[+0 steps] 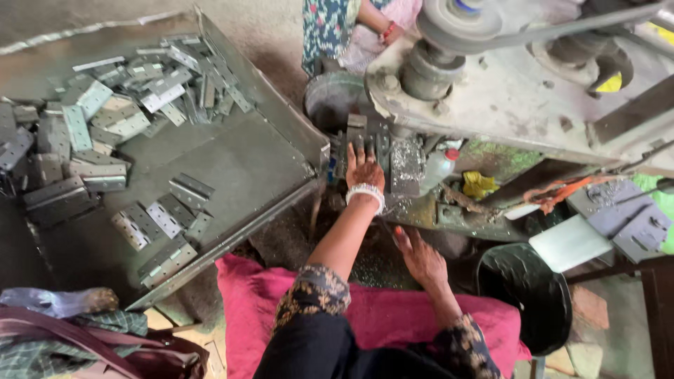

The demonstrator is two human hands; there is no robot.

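The left hand (364, 167) lies flat, fingers spread, palm down, on the dark metal block (368, 137) at the front of the machine (519, 105); its grip is apart and it clamps nothing that I can see, though what is under the palm is hidden. White bangles (367, 194) sit on the wrist, and the forearm goes straight from the lap up to the block. The right hand (420, 256) is lower and nearer to the body, fingers loosely open and pointing left and up, over the ground covered with metal shavings; it holds nothing. Both sleeves are dark with a patterned cuff. Just right of the left hand stands a pale plastic bottle (439, 167) with a red cap, and further right lies a yellow rag (479, 184). A black bucket (523, 291) stands right of the right hand, near it. Left of the left hand a tilted metal tray (232, 168) carries many flat hinges (105, 119), piled at its upper left and scattered near its lower edge (165, 221); the middle of the tray is bare. The tray's right corner comes near to the machine block, and only a narrow gap is there. A pink cloth (242, 309) covers the lap. Another person in patterned clothing (326, 28) sits behind the machine, at the top.
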